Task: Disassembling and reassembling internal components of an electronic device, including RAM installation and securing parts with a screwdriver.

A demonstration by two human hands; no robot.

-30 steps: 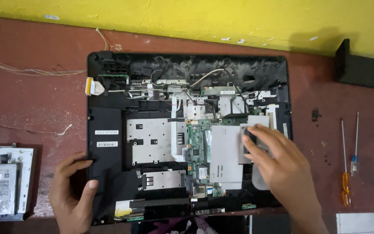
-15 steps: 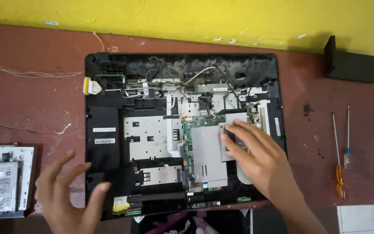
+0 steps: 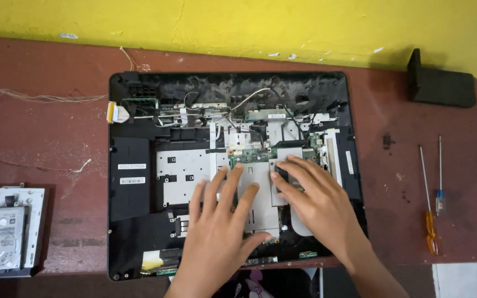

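An opened black laptop chassis (image 3: 133, 198) lies on a dark red table, its green circuit board and grey metal plates bare. My left hand (image 3: 219, 232) lies flat with fingers spread on the grey metal plate (image 3: 263, 207) in the middle of the chassis. My right hand (image 3: 316, 204) rests beside it, fingertips pressing on the upper right part of the same plate, next to the circuit board (image 3: 255, 155). Neither hand grips anything that I can see.
A hard drive in a white caddy (image 3: 4, 232) sits at the table's left edge. Two screwdrivers (image 3: 432, 193) lie at the right. A black block (image 3: 440, 85) stands at the back right by the yellow wall. Loose wires (image 3: 40, 99) trail at left.
My left hand has lifted off the chassis's lower left corner and moved right onto the central metal plate. The right hand stays on the plate.
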